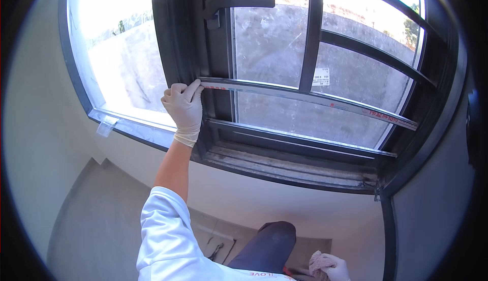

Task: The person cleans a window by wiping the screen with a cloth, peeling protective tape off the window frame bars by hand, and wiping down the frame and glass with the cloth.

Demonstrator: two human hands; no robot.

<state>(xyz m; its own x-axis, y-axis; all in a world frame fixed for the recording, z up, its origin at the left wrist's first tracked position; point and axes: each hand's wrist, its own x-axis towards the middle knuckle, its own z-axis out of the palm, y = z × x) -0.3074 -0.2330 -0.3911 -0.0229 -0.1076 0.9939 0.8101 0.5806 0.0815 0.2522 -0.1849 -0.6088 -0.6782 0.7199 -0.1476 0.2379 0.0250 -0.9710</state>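
My left hand (184,105), in a pale thin glove, is closed with its fingertips at the left end of a horizontal window bar (305,98). Strips of film with red print lie along this bar. Whether the fingers pinch the film's edge or the bar itself is hard to see. Low in the view, my right hand (336,268), gloved too, grips a crumpled pinkish-brown cloth (319,261) beside my knee. Above the left hand, a black window handle (249,1) points right on the dark frame.
A white label (321,76) sticks to the dusty glass. Below the bar run a lower rail (295,138) and a dirty sill track (284,166). Clear tape (107,126) hangs from the left sill. Dark thin items (217,250) lie on the floor near my leg (269,245).
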